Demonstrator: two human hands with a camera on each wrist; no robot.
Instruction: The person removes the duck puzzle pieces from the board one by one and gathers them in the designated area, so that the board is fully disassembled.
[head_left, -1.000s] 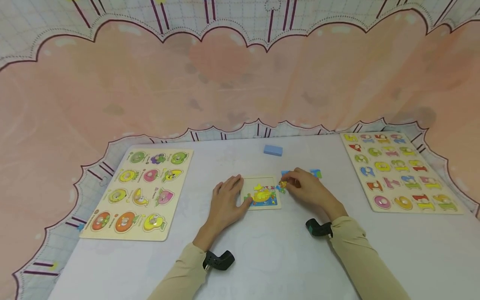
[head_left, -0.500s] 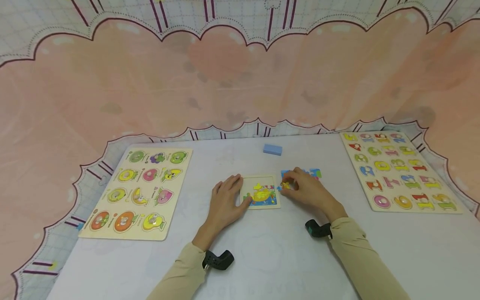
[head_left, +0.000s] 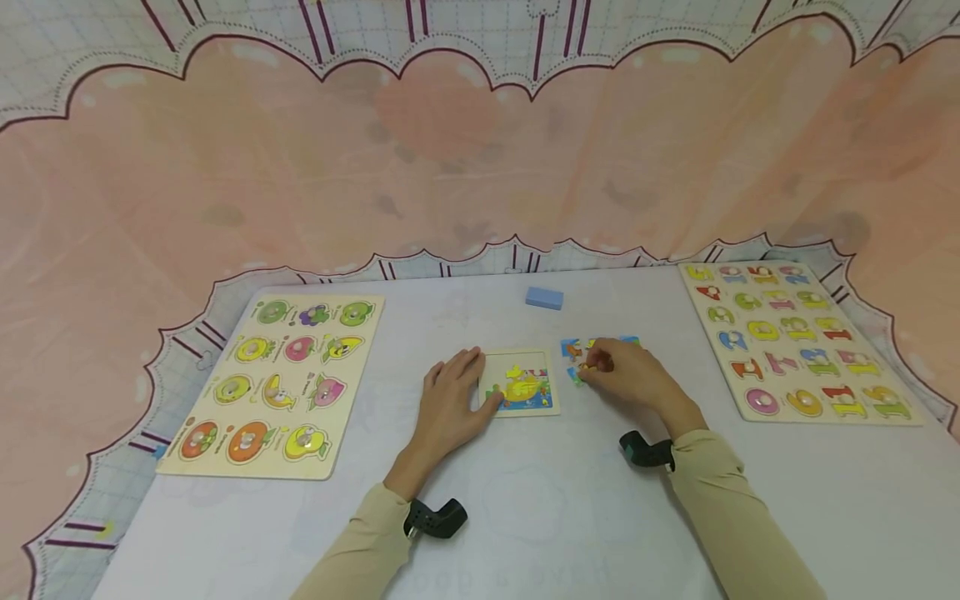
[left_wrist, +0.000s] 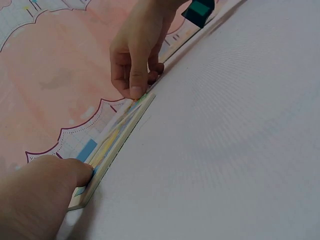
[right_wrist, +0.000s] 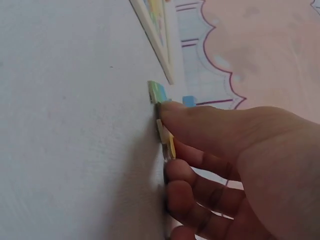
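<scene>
My left hand (head_left: pixel 450 404) lies along the left side of a small wooden jigsaw board (head_left: pixel 501 360), fingers extended and thumb on its lower left corner. In the board, a yellow duck picture fills the lower part, with bare wood above. To its right, my right hand (head_left: pixel 630 375) pinches a puzzle piece (right_wrist: pixel 171 146) between thumb and fingers, low over the table; its yellow edge shows in the right wrist view. Loose blue puzzle pieces (head_left: pixel 572 348) lie around and partly beneath that hand. A green-and-blue piece (right_wrist: pixel 156 92) sits just beyond the thumb.
A large fruit puzzle board (head_left: pixel 303 392) lies on the left of the white table (head_left: pixel 525 508). On the right is another board with several rows of colourful shapes (head_left: pixel 813 408). A blue block (head_left: pixel 544 298) stands toward the back, before a patterned cloth backdrop (head_left: pixel 465 183).
My right hand has shifted a little to the right, away from the jigsaw board, over the loose pieces. My left hand has stayed in place on the board.
</scene>
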